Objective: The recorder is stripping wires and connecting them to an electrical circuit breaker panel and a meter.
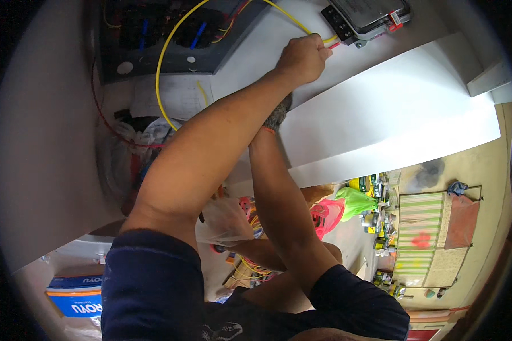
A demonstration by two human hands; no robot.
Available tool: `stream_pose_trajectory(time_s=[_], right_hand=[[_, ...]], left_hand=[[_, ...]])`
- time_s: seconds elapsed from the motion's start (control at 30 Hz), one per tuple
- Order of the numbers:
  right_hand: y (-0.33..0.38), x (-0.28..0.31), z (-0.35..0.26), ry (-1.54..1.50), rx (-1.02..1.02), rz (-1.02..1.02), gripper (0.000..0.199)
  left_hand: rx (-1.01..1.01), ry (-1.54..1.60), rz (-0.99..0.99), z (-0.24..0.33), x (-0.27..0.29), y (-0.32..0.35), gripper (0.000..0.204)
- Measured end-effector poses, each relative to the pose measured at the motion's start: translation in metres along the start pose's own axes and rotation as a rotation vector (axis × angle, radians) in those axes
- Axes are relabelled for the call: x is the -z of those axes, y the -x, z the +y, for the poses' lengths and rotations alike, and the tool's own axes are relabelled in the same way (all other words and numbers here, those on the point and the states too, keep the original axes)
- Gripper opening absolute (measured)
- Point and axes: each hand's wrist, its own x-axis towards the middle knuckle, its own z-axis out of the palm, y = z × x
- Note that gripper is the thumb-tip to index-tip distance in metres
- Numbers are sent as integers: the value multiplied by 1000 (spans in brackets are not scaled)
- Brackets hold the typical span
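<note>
White wall panels (392, 108) fill the background, bending with the lens, and both arms reach up against them. At the top, the left hand (303, 58) is clenched in a grip on a yellow wire (164, 62) and a short red wire (335, 44), pinching them just where they meet the grey meter box (367, 17); the fingertips sit almost touching the lower left corner of the box. From that grip the yellow wire runs away in a wide loop, up along the wall, then down and round past a sheet of paper (173, 96), with its upper stretch passing in front of a dark open panel (170, 34) that holds more wires and blue parts. Just below the left hand, the right hand (279, 113) lies mostly hidden behind the left forearm; only a sliver of it shows, and whether it is clasped on anything cannot be told. Farther down from the grip, beside the left elbow, a clear plastic bag (224, 221) and a tangle of bags and red cable (111, 128) sit against the wall. Well below, at floor level, lie a pink bag (327, 216), a green bag (355, 202) and a blue and orange box (77, 295), far apart from the hands.
</note>
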Motion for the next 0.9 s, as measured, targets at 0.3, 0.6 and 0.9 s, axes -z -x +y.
stream_pose_trajectory(time_s=[0.3,0.6,0.9], right_hand=[[120,57,-130,1094,648,-691,30],[109,82,-360,1112,1346,164,37],[36,82,-397,1876,1662,28,45]], left_hand=[[61,287,48,5,-5,6,21],[158,406,63,0,-10,9,22],[49,239,-26,-20,0,-6,43]])
